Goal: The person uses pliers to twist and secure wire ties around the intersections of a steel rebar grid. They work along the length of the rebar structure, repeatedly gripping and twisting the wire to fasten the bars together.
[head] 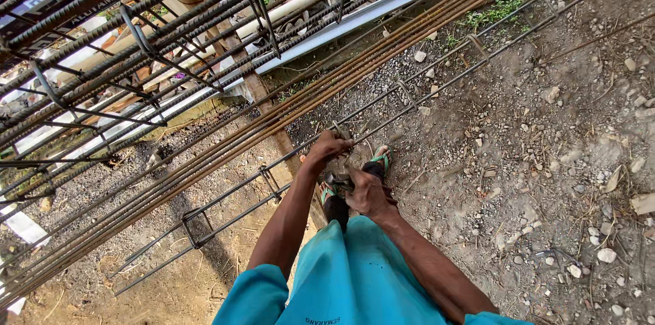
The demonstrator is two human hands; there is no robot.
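My left hand (327, 147) grips a long steel bar of a low rebar cage (232, 195) that lies across the ground, right beside one of its square stirrups (341, 132). My right hand (365, 192) is closed around a small dark tool (336, 179) held just below the left hand, near the same bar. My feet in green-strapped sandals (381, 159) stand under the hands. I wear a turquoise shirt (341, 277).
A bundle of long rusty rods (205, 154) runs diagonally beside the cage. A taller assembled rebar cage (136, 38) fills the upper left. A wooden plank (273, 127) lies under the rods. Gravel and stones (546, 161) cover the ground to the right.
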